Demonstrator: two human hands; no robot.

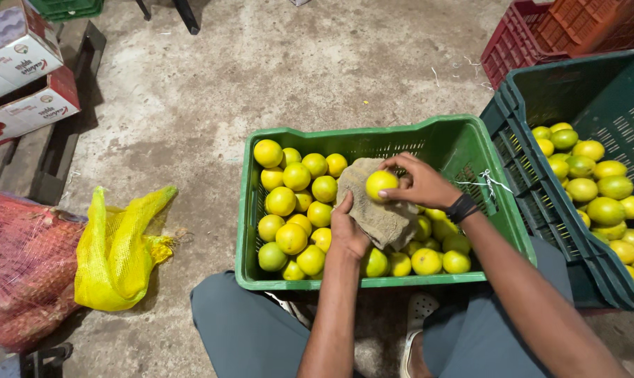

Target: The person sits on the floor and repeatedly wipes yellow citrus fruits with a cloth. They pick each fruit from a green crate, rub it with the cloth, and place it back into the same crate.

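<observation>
**Fruit held against a cloth above a crate**

A round, yellow-green fruit (381, 183) is gripped by the curled fingers of the right hand (423, 185) and pressed onto a coarse tan cloth (380, 213). The cloth is clasped from below by the left hand (347, 234), over the green crate (443, 140).

Even, fairly bright overhead light, soft shadow under the green crate (247, 231) and beside the yellow net bag (117, 248), mild sheen on the fruit (291, 238), sharp focus mid-frame, slight wide-angle bend at the edges, dim top corners, no strong glare
</observation>
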